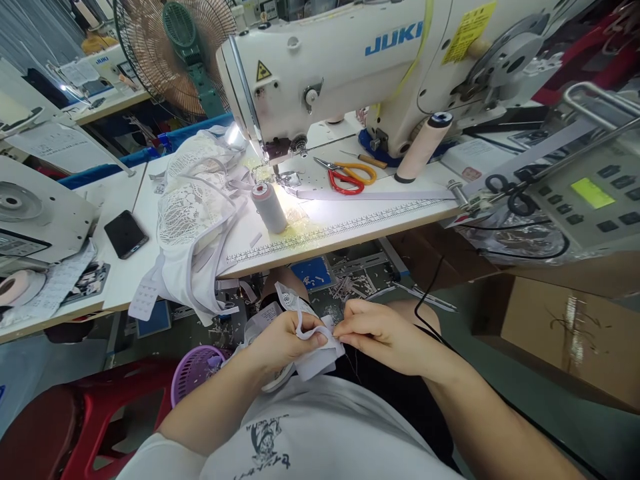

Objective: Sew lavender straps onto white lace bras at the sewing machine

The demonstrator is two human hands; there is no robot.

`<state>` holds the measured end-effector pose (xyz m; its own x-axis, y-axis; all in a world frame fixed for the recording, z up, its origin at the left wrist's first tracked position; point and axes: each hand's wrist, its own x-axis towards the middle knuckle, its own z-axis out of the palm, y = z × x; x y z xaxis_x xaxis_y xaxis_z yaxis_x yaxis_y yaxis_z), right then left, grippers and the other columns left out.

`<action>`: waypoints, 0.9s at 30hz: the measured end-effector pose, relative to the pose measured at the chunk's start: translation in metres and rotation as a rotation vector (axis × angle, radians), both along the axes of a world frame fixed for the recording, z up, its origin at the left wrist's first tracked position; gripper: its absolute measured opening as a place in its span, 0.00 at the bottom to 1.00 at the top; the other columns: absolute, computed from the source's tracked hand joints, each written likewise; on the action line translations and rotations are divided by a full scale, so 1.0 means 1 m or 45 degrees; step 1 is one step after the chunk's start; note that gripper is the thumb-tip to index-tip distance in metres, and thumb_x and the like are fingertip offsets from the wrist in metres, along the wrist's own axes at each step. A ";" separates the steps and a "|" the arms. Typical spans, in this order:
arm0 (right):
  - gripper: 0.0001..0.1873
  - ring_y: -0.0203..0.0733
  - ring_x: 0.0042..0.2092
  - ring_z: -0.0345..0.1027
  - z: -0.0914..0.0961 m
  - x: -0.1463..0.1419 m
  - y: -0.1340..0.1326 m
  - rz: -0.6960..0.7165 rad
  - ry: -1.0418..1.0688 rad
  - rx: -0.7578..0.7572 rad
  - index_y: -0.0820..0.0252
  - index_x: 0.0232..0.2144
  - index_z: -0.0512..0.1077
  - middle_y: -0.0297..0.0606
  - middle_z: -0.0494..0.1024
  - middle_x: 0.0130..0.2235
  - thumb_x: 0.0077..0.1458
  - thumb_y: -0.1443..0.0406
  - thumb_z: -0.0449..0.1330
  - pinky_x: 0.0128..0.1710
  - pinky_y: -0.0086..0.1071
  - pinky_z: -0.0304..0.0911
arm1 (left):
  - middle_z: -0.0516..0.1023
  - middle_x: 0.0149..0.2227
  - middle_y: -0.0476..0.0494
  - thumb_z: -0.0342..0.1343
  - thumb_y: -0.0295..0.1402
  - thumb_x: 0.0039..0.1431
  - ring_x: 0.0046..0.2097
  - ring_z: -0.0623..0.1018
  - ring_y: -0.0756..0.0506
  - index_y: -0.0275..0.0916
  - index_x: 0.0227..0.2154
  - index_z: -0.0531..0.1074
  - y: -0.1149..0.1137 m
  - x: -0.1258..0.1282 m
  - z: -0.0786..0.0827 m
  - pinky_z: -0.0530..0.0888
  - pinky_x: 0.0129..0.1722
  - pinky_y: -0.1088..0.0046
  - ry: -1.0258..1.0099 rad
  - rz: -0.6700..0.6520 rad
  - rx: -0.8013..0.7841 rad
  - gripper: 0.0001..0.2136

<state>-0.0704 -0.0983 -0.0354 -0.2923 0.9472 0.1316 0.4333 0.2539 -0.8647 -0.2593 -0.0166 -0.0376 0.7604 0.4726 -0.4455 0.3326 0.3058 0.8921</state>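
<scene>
Over my lap, my left hand [289, 340] pinches a white fabric garment piece [316, 360] with a narrow strap and a little lace. At the right edge of that piece, my right hand [380, 335] is closed, thumb and fingertips together on the fabric. A thin dark thread seems to hang just below these fingertips. More white garments with lace [193, 213] are heaped on the table left of the sewing machine [330, 67]. Scissors with red and orange handles [350, 177] lie beneath the machine arm.
A grey thread cone [270, 208] and a pinkish cone [423, 148] stand on the table. A phone [126, 235] lies at left. Below are a purple basket [193, 373], a red stool [115, 400] and a cardboard box [570, 333]. A fan [175, 53] stands behind.
</scene>
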 end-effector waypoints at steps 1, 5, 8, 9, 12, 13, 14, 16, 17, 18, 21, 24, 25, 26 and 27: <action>0.14 0.33 0.30 0.60 0.000 0.000 0.000 0.007 -0.001 0.000 0.58 0.34 0.75 0.35 0.63 0.27 0.60 0.62 0.50 0.29 0.26 0.59 | 0.69 0.23 0.48 0.60 0.42 0.45 0.26 0.64 0.52 0.34 0.25 0.74 0.000 0.000 0.000 0.60 0.28 0.76 0.001 -0.009 -0.012 0.13; 0.16 0.33 0.30 0.61 -0.003 -0.001 0.000 0.043 0.023 -0.015 0.59 0.33 0.75 0.35 0.63 0.27 0.60 0.61 0.49 0.30 0.26 0.59 | 0.68 0.22 0.49 0.62 0.41 0.42 0.25 0.64 0.53 0.33 0.24 0.75 0.000 0.000 0.001 0.60 0.26 0.77 0.011 -0.006 -0.132 0.13; 0.16 0.33 0.31 0.61 -0.007 -0.001 0.002 0.063 0.092 -0.019 0.61 0.33 0.75 0.35 0.64 0.28 0.60 0.60 0.49 0.31 0.26 0.59 | 0.67 0.20 0.49 0.64 0.40 0.38 0.23 0.63 0.54 0.33 0.22 0.74 0.001 0.000 0.002 0.59 0.24 0.77 0.017 0.011 -0.260 0.14; 0.17 0.33 0.31 0.61 -0.009 -0.001 0.003 0.075 0.130 -0.020 0.61 0.32 0.75 0.35 0.64 0.28 0.60 0.59 0.50 0.31 0.26 0.59 | 0.67 0.20 0.50 0.65 0.40 0.37 0.22 0.63 0.54 0.33 0.22 0.74 0.002 0.000 0.002 0.59 0.23 0.77 0.014 0.013 -0.297 0.14; 0.18 0.32 0.30 0.61 -0.015 -0.001 0.006 0.096 0.231 -0.050 0.62 0.32 0.75 0.35 0.64 0.27 0.58 0.57 0.51 0.30 0.26 0.59 | 0.67 0.20 0.50 0.65 0.39 0.36 0.22 0.64 0.54 0.33 0.22 0.74 0.003 0.000 0.001 0.58 0.24 0.77 0.001 0.023 -0.321 0.14; 0.17 0.32 0.30 0.61 -0.017 -0.002 0.007 0.095 0.254 -0.066 0.62 0.31 0.75 0.35 0.64 0.27 0.58 0.57 0.52 0.30 0.26 0.59 | 0.67 0.20 0.50 0.65 0.39 0.37 0.22 0.64 0.54 0.33 0.22 0.74 0.003 0.000 0.001 0.58 0.24 0.77 -0.001 0.024 -0.308 0.14; 0.16 0.32 0.30 0.61 -0.019 -0.003 0.007 0.084 0.273 -0.088 0.62 0.31 0.76 0.34 0.64 0.27 0.57 0.57 0.52 0.30 0.26 0.59 | 0.67 0.20 0.50 0.65 0.39 0.38 0.23 0.63 0.54 0.33 0.22 0.74 0.003 0.000 0.000 0.58 0.24 0.77 -0.001 0.021 -0.292 0.13; 0.13 0.32 0.29 0.61 -0.024 -0.005 0.009 0.027 0.315 -0.151 0.62 0.28 0.75 0.33 0.64 0.26 0.54 0.59 0.56 0.30 0.26 0.59 | 0.65 0.19 0.51 0.64 0.39 0.39 0.22 0.62 0.54 0.33 0.21 0.73 0.002 0.000 -0.001 0.57 0.23 0.77 0.002 0.011 -0.259 0.13; 0.11 0.32 0.28 0.61 -0.025 -0.007 0.009 -0.020 0.344 -0.204 0.62 0.26 0.75 0.33 0.64 0.26 0.52 0.60 0.58 0.28 0.26 0.59 | 0.65 0.19 0.52 0.64 0.39 0.40 0.22 0.61 0.55 0.33 0.21 0.72 0.002 0.001 -0.001 0.57 0.23 0.77 0.001 0.007 -0.236 0.13; 0.10 0.31 0.26 0.61 -0.027 -0.009 0.009 -0.078 0.377 -0.272 0.63 0.25 0.73 0.32 0.65 0.25 0.50 0.61 0.59 0.27 0.26 0.59 | 0.64 0.19 0.52 0.63 0.39 0.40 0.22 0.61 0.55 0.33 0.21 0.72 0.001 0.001 -0.002 0.57 0.23 0.77 0.001 0.011 -0.200 0.13; 0.03 0.31 0.24 0.62 -0.027 -0.016 0.008 -0.266 0.392 -0.426 0.62 0.25 0.71 0.31 0.67 0.24 0.47 0.67 0.59 0.24 0.25 0.60 | 0.64 0.19 0.52 0.61 0.39 0.43 0.23 0.60 0.54 0.34 0.20 0.70 -0.002 0.004 -0.003 0.57 0.24 0.77 0.043 0.077 -0.069 0.12; 0.05 0.34 0.29 0.67 -0.022 -0.024 0.004 -0.403 0.255 -0.350 0.61 0.28 0.70 0.34 0.71 0.28 0.47 0.72 0.56 0.29 0.28 0.65 | 0.63 0.19 0.53 0.59 0.39 0.44 0.22 0.59 0.55 0.34 0.20 0.68 -0.004 0.006 -0.006 0.55 0.23 0.77 0.103 0.168 0.001 0.12; 0.06 0.35 0.31 0.68 -0.020 -0.026 0.002 -0.426 0.219 -0.302 0.61 0.29 0.70 0.36 0.72 0.30 0.47 0.72 0.55 0.31 0.29 0.66 | 0.63 0.19 0.53 0.59 0.38 0.44 0.22 0.59 0.55 0.34 0.20 0.68 -0.004 0.007 -0.006 0.55 0.23 0.77 0.106 0.195 0.014 0.11; 0.07 0.36 0.32 0.69 -0.019 -0.029 0.000 -0.437 0.204 -0.258 0.61 0.30 0.71 0.37 0.72 0.32 0.48 0.72 0.55 0.32 0.29 0.67 | 0.63 0.19 0.53 0.59 0.38 0.44 0.22 0.60 0.54 0.34 0.20 0.68 -0.005 0.007 -0.007 0.56 0.23 0.77 0.097 0.223 0.025 0.11; 0.07 0.36 0.33 0.69 -0.018 -0.031 -0.001 -0.439 0.203 -0.212 0.61 0.31 0.71 0.38 0.73 0.32 0.48 0.71 0.54 0.33 0.30 0.68 | 0.63 0.19 0.53 0.59 0.37 0.44 0.23 0.60 0.54 0.34 0.20 0.67 -0.005 0.008 -0.008 0.56 0.23 0.77 0.084 0.254 0.029 0.11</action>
